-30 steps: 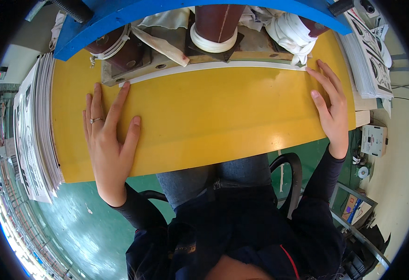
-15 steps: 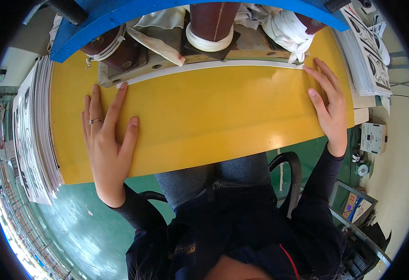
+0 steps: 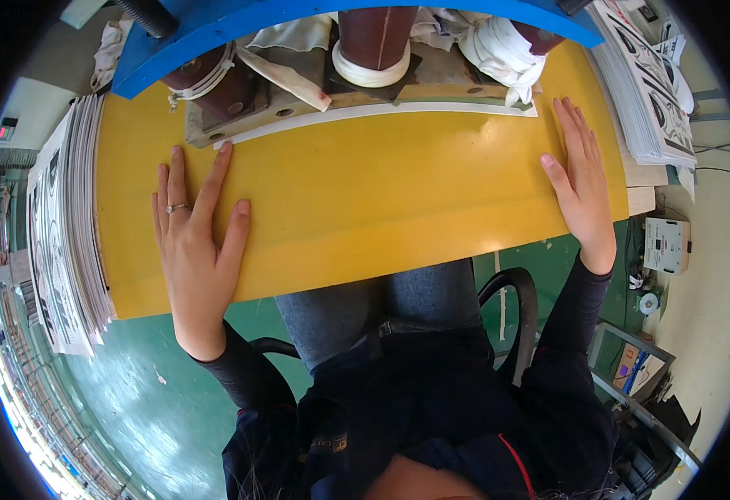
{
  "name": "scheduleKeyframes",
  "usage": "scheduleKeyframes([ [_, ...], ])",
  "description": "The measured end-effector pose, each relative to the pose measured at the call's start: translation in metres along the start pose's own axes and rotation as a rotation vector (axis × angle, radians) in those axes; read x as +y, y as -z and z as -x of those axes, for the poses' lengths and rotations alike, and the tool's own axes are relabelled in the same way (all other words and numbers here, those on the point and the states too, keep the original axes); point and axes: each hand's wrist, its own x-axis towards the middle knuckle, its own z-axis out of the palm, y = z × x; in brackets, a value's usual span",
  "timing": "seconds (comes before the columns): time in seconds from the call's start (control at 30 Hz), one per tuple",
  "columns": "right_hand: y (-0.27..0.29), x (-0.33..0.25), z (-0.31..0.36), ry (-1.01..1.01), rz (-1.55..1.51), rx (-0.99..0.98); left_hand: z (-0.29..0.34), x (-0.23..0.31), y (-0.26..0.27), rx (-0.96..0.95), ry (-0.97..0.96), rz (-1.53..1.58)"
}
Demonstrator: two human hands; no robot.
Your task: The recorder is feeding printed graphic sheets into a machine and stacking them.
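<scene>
Flat on a yellow tabletop (image 3: 365, 192), my left hand (image 3: 194, 250) is spread with its fingers apart and a ring on one finger. Its index fingertip touches the left end of a thin white strip (image 3: 365, 115), which looks like the edge of a sheet. Most of whatever the strip belongs to is hidden under a long metal block (image 3: 290, 110). My right hand (image 3: 583, 179) rests beyond the strip's right end, fingers stretched forward and thumb out, apart from the strip. Neither hand holds anything.
A blue frame (image 3: 298, 21) arches above the block, with dark red cylinders (image 3: 373, 37) wrapped in white cloth (image 3: 506, 62). Stacks of printed sheets stand at the left (image 3: 77, 225) and right (image 3: 652, 108). A chair armrest (image 3: 519, 308) is beside my right arm.
My right index finger has come off the strip's right end, and that hand's fingers have drawn closer together. My left hand stays at the left end. The view has shifted slightly.
</scene>
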Motion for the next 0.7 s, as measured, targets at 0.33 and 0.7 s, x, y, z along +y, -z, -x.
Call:
scheduleKeyframes([
  [0.33, -0.002, 0.003, 0.007, -0.06, -0.466, 0.168, 0.01, 0.004, 0.01, 0.224, 0.119, 0.197],
  [0.7, -0.002, 0.016, 0.016, -0.202, -0.85, 0.331, 0.05, -0.011, 0.06, 0.893, -0.118, 0.372],
])
